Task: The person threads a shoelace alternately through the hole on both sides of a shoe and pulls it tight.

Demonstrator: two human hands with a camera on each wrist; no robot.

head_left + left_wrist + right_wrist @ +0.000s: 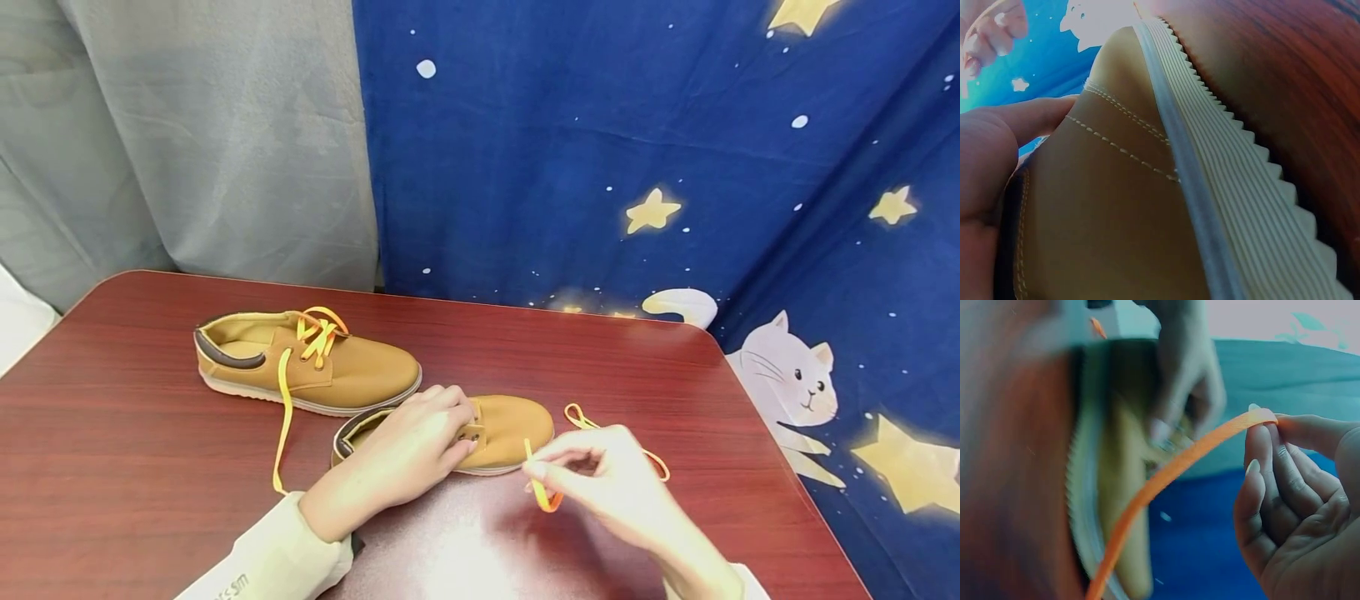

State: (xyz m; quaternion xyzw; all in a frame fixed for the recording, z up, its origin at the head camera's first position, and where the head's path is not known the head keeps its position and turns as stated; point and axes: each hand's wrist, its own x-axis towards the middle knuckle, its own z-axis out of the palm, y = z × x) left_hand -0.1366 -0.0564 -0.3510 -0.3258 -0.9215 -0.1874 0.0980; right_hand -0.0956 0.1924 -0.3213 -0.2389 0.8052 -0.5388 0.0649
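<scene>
A tan shoe [517, 423] lies on the table with its toe to the right. My left hand [416, 450] lies over its middle and grips it at the eyelet flaps, fingers curled; the hand hides part of the opening. No lace shows in the eyelets beside my fingers. Just off the toe, my right hand [603, 483] pinches an orange-yellow shoelace [1175, 464] between thumb and fingertips, a short end standing up above them. More of the lace lies on the table behind that hand. In the left wrist view, the shoe's ribbed sole edge [1210, 156] runs along the table.
Behind and left stands a second tan shoe [375, 373], laced with yellow lace [283, 417], one end of which trails onto the table toward my left sleeve. The reddish-brown table [112, 467] ends at the back before a grey curtain [240, 150] and a blue starry one [525, 167].
</scene>
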